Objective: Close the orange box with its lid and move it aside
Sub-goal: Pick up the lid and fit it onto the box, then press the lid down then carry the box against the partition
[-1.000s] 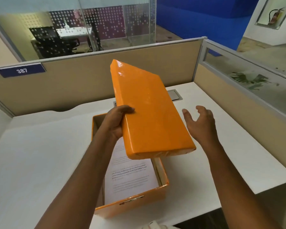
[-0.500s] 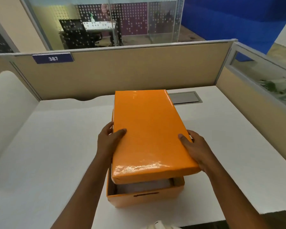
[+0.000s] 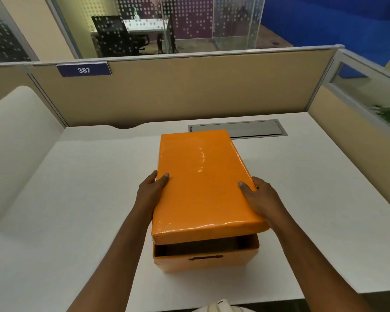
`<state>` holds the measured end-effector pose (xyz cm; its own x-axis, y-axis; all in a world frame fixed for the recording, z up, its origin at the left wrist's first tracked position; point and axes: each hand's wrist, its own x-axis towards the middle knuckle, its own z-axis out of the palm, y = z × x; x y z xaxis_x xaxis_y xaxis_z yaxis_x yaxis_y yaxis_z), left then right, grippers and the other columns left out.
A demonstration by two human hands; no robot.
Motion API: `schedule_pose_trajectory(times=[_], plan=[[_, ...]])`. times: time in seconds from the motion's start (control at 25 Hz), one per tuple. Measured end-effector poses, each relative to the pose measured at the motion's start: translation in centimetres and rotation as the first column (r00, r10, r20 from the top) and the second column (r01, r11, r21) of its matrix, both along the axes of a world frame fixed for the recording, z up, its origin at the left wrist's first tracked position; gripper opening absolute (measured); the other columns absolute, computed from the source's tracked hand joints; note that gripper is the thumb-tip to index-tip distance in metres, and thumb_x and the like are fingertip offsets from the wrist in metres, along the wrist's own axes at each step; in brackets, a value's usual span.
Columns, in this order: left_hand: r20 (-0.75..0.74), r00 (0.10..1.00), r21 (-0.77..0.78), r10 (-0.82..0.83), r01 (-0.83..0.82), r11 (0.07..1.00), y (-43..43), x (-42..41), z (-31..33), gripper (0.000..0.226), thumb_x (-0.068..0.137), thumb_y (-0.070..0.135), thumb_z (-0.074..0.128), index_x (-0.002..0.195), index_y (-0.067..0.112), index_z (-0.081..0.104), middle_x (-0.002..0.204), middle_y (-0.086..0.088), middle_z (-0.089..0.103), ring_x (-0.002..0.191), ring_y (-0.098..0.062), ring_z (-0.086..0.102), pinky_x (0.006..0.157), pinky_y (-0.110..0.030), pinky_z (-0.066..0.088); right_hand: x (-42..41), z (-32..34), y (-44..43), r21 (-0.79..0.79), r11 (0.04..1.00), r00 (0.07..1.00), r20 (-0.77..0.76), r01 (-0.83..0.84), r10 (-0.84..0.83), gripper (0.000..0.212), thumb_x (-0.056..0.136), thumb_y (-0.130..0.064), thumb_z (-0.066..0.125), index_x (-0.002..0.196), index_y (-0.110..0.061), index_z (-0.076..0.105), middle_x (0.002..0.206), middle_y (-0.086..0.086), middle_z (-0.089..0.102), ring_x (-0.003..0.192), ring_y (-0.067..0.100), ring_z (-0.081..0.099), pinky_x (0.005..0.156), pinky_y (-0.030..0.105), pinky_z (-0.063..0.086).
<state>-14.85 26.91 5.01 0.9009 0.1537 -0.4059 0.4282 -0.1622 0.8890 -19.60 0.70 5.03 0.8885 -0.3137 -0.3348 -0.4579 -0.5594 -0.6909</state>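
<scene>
Orange box (image 3: 205, 260), centre frame, is being capped: its lid (image 3: 203, 183), gripped edgewise by left hand (image 3: 150, 192) and right hand (image 3: 260, 199), must be lowered squarely.

"387" on blue partition plate (image 3: 83, 69)

A single head-worn camera looks forward and down, close over the white desk (image 3: 77, 199) toward the partition (image 3: 189, 91).

Glossy orange lid (image 3: 203, 181), rectangular, lies over the orange box (image 3: 206, 258), near edge raised, dark gap showing beneath. Not seated. Box upright on white desk (image 3: 88, 199), slot handle in near wall.
</scene>
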Motion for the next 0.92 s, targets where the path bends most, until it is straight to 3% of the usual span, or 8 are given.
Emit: schedule_pose_trajectory(times=[0.56,0.8,0.92], plan=[[-0.011,0.998,0.049,-0.060,0.060,0.997,0.8,0.6,-1.1,0.066,0.094,0.047,0.051,0.152,0.023,0.029,0.150,-0.011,0.045,0.126,-0.038,0.053,0.098,-0.053,0.045,0.3,-0.3,0.9,-0.031,0.999,0.999,-0.050,-0.015,0.014,0.066,0.091,-0.055,0.042,0.144,-0.019,0.029,0.147,0.010,0.042,0.126,0.038,0.048,0.100,0.051,0.041],[-0.098,0.987,0.048,-0.127,0.132,0.990,1.2,0.2,-2.0,0.075,0.093,0.052,0.048,0.155,0.026,0.016,0.156,-0.009,0.037,0.130,-0.038,0.049,0.102,-0.056,0.044,-0.3,-1.1,1.1,-0.015,1.000,0.998,-0.068,-0.011,0.010,0.066,0.091,-0.055,0.042,0.145,-0.020,0.028,0.148,0.010,0.041,0.127,0.038,0.047,0.101,0.051,0.040],[-0.168,0.980,0.061,-0.107,0.118,0.991,1.2,-0.4,-2.6,0.072,0.091,0.057,0.048,0.148,0.016,0.033,0.144,-0.015,0.050,0.114,-0.034,0.059,0.088,-0.049,0.049,-0.7,-1.7,1.4,-0.010,1.000,0.998,-0.063,0.005,-0.006,0.065,0.091,-0.054,0.042,0.145,-0.020,0.029,0.147,0.010,0.042,0.126,0.038,0.048,0.100,0.050,0.041]])
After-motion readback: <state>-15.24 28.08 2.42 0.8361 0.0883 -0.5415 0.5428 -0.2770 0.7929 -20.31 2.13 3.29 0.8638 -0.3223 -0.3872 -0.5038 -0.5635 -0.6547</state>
